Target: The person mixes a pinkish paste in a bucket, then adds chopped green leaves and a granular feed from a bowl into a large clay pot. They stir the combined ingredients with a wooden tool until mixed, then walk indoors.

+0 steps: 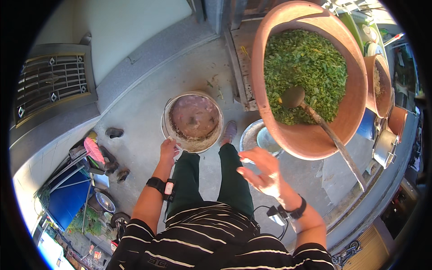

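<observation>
A round metal bucket [201, 145] stands before my legs, with murky brownish-pink liquid [194, 114] inside and residue around its inner wall. Its thin wire handle [163, 123] hangs along the left of the rim. At the near left of that rim, my left hand [169, 148] is closed on the handle, a short pale piece showing at the fingers. My right hand [263, 171] is raised near my right knee, fingers apart and holding nothing. Beyond it, a large clay-coloured tub [306, 146] contains chopped green leaves [306, 67]. A long-handled scoop [333, 132] rests across the leaves and tub rim.
Partly under the large tub sits a basin [245, 139] with a bluish container [267, 140]. A wooden frame [243, 76] stands left of the tub. Shoes [114, 132] and a pink cloth [93, 149] lie at left. Another tub [377, 85] and a metal pot [385, 148] stand far right.
</observation>
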The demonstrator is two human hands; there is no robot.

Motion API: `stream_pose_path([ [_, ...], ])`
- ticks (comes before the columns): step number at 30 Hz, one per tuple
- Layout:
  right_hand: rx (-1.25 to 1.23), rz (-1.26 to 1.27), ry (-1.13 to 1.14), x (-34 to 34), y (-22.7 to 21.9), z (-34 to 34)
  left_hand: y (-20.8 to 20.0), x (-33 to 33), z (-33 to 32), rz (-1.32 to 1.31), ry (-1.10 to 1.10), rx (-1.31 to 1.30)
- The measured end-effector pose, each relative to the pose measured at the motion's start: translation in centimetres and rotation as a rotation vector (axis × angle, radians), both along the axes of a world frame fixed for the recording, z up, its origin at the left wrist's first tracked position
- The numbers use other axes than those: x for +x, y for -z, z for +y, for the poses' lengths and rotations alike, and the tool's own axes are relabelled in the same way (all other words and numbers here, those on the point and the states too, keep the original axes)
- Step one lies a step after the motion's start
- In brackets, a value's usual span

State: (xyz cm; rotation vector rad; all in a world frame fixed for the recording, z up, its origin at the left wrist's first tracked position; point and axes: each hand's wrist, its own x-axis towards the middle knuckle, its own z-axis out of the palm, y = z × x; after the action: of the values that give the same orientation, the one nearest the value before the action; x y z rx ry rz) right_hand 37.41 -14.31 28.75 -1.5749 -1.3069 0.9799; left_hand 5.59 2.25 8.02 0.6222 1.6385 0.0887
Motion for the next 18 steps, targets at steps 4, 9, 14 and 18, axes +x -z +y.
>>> stream_pose_path([
  [4, -0.088, -0.113, 0.074, -14.0, 15.2, 8.5, -1.5, 0.9, -0.4, -0.136, 0.036, 0.027],
  [9, -0.754, 0.252, 0.005, -20.2, 22.1, 11.7, -2.1, -6.4, -1.1, -0.025, 0.184, 0.404],
  [14, -0.742, 0.106, 0.187, -21.5, 17.8, 15.7, -2.6, -21.1, -0.1, -0.055, -0.266, -0.051],
  [18, -0.75, -0.103, 0.033, -20.6, 5.5, 16.0, 0.7, -25.4, -1.8, 0.019, -0.271, -0.121],
])
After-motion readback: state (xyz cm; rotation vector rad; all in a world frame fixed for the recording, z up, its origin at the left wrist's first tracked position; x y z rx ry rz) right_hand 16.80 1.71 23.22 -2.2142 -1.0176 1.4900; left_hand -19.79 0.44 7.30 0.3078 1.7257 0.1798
